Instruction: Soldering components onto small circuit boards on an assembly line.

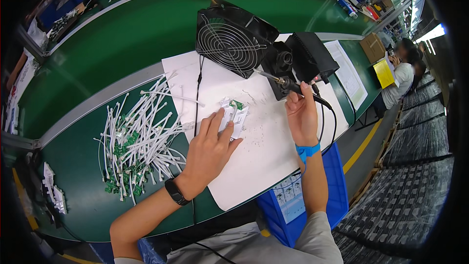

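Observation:
Over a small white plastic fixture [238,126] lies my left hand [210,142], its fingertips along the left side and thumb at the lower edge, gripping it against a white sheet [254,166]. A small green circuit board [237,104] with a white lead sits at the fixture's upper end. My right hand [301,115] is closed around the dark handle of a soldering iron [288,84]. Its metal tip points left, in front of a black fan [229,44] and above the fixture, apart from it. Part of the handle is hidden behind my fingers.
A heap of white cables [146,137] with green boards lies left of the sheet. Behind the iron stand its holder [283,61] and a black power unit [312,56]. A blue bin [337,186] is below the table's right edge. A person [403,78] sits far right.

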A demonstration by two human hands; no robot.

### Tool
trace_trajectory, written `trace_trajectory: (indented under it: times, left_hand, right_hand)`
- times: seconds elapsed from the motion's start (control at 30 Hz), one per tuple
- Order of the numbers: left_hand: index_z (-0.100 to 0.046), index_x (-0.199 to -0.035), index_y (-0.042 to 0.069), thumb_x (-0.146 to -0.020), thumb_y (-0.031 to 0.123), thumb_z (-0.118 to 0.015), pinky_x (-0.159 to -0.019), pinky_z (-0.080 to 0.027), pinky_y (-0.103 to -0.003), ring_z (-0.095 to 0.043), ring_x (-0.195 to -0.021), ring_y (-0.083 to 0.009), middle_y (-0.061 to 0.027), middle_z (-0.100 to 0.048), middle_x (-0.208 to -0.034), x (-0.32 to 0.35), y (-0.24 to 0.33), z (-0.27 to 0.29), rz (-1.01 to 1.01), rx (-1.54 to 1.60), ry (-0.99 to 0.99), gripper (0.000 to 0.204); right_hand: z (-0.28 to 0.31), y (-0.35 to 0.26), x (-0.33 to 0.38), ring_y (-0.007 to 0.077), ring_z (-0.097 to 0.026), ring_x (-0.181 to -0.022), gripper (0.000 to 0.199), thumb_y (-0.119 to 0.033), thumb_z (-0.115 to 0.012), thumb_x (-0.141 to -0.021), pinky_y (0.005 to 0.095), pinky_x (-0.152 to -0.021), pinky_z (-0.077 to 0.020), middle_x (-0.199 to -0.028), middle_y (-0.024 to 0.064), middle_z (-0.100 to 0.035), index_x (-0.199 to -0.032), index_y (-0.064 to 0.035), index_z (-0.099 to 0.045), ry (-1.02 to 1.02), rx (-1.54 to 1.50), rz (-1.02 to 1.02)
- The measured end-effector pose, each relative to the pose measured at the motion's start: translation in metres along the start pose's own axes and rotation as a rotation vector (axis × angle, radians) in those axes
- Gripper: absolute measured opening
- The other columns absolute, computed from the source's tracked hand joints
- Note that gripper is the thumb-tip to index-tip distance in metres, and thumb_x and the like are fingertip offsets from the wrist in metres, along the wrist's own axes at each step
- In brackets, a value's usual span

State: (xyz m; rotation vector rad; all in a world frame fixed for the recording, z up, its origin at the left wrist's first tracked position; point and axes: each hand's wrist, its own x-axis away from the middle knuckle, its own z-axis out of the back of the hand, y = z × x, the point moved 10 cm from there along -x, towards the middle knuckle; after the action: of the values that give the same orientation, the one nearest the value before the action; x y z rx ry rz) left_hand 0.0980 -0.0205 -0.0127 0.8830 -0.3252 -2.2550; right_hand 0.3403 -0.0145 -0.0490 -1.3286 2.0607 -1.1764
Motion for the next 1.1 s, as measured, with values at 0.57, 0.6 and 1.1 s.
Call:
trace_trajectory:
  times: [0.57,0.6,1.1]
  left_hand:
    - [-0.071,-0.104,-0.005,-0.078,0.018,-0.083,-0.079,-0.057,-0.037,-0.06,-0.108,-0.0338,-0.023,-0.06,-0.129,0.0,0.001,0.001,-0.008,-0.006,0.007,0.037]
    - [-0.071,-0.104,-0.005,-0.078,0.018,-0.083,-0.079,-0.057,-0.037,-0.06,-0.108,-0.0337,-0.023,-0.06,-0.13,0.0,0.001,0.001,-0.006,-0.006,0.004,0.037]
    - [-0.071,-0.106,-0.005,-0.079,0.017,-0.082,-0.081,-0.057,-0.038,-0.06,-0.109,-0.0351,-0.0238,-0.06,-0.13,0.0,0.001,0.001,-0.006,0.018,0.004,0.037]
  right_hand:
    - [-0.009,-0.002,0.001,0.0127,-0.045,-0.073,0.007,-0.015,-0.056,-0.101,0.0282,-0.071,-0.0381,-0.081,0.0017,-0.048,-0.106,-0.0101,-0.054,-0.07,0.033,0.053]
    - [-0.005,-0.001,0.001,0.0128,-0.045,-0.074,0.007,-0.014,-0.056,-0.101,0.0283,-0.071,-0.0381,-0.081,0.0017,-0.047,-0.106,-0.01,-0.054,-0.029,0.034,0.035]
    - [0.006,-0.048,0.012,0.0079,-0.034,-0.053,0.029,-0.031,-0.053,-0.105,0.0248,-0.053,-0.0288,-0.06,-0.0025,-0.041,-0.085,-0.0098,-0.053,0.142,0.155,0.363]
